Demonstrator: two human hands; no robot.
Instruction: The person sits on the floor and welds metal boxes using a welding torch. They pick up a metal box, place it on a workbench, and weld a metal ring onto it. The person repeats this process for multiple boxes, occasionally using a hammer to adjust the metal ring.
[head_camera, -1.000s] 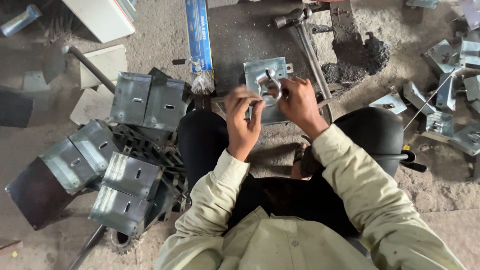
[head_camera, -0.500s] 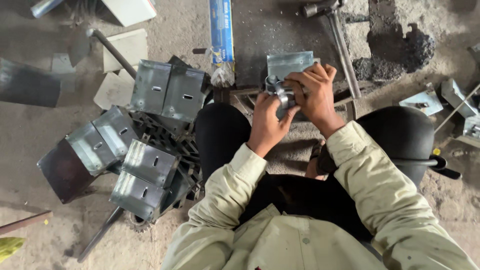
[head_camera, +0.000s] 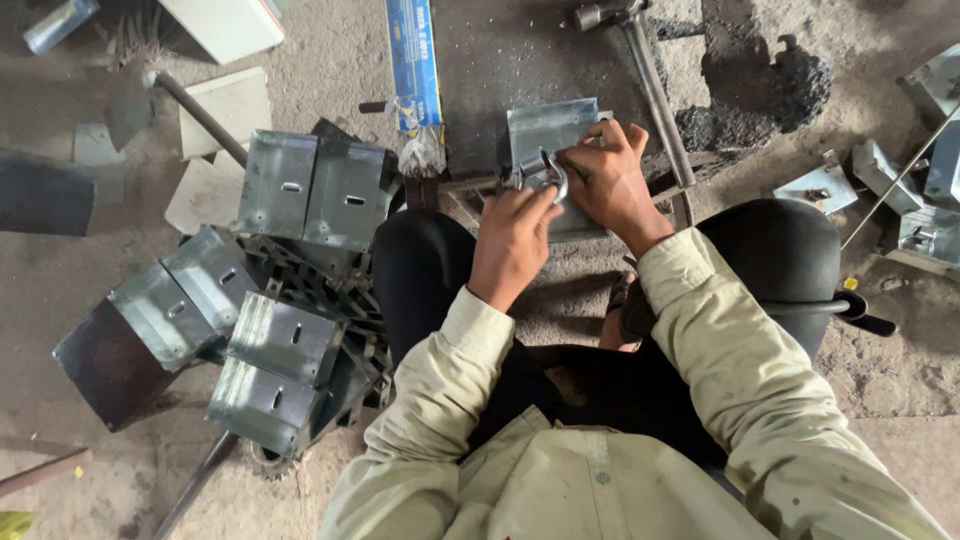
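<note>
A bent grey sheet-metal bracket (head_camera: 545, 128) lies on the floor in front of my knees. On it sits a small curved metal clamp piece (head_camera: 543, 172). My left hand (head_camera: 513, 240) grips that piece from below. My right hand (head_camera: 607, 180) presses down on the bracket and the clamp piece from the right, fingers curled over them. Both sleeves are pale green and both knees are in black trousers.
A stack of similar grey metal brackets (head_camera: 270, 290) sits at my left. A blue flat packet (head_camera: 415, 60) and a hammer (head_camera: 645, 70) lie ahead. More metal parts (head_camera: 905, 190) and a thin rod lie at the right. A dark heap of grit (head_camera: 770, 90) is beyond.
My hands and the bracket stay together; the view has shifted slightly. My left hand has moved closer under the clamp piece.
</note>
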